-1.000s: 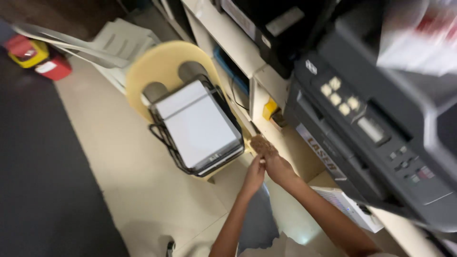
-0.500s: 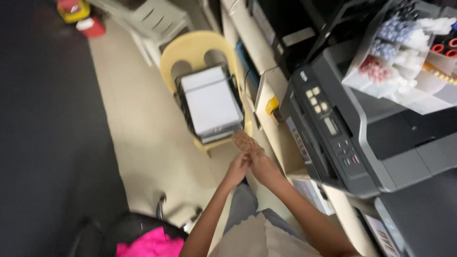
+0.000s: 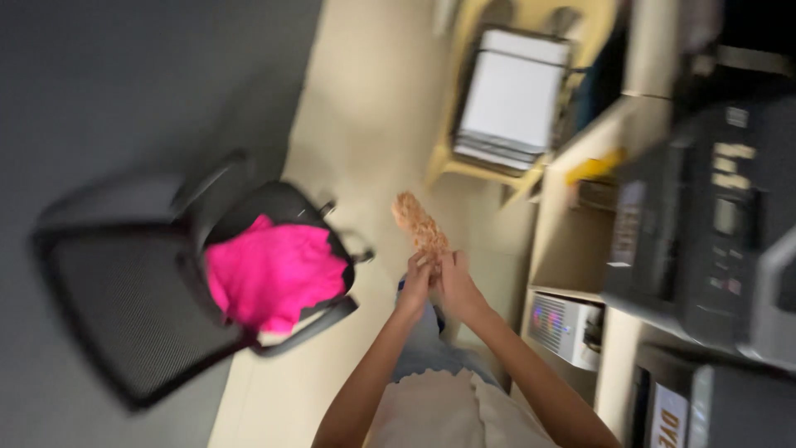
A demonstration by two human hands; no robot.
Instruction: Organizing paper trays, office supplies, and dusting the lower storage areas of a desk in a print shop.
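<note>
A long, tan, crumbly-looking strip [image 3: 419,228] stands up from both hands near the frame's middle, its far end tilted toward eleven o'clock. The left hand [image 3: 416,286] and right hand [image 3: 454,289] touch each other, each clenched round the strip's lower end. Below them lies a pale beige floor, with a dark grey area at nine o'clock. One black mesh office chair [image 3: 166,274] at nine o'clock carries one bright pink cloth [image 3: 269,274]. One yellow plastic chair [image 3: 489,162] at one o'clock bears one stack of white-topped flat devices [image 3: 510,99]. One dark printer [image 3: 713,216] sits at three o'clock on a shelf. Compared with half a second ago, the view has swung left: the office chair now shows whole, and the strip is raised higher.
</note>
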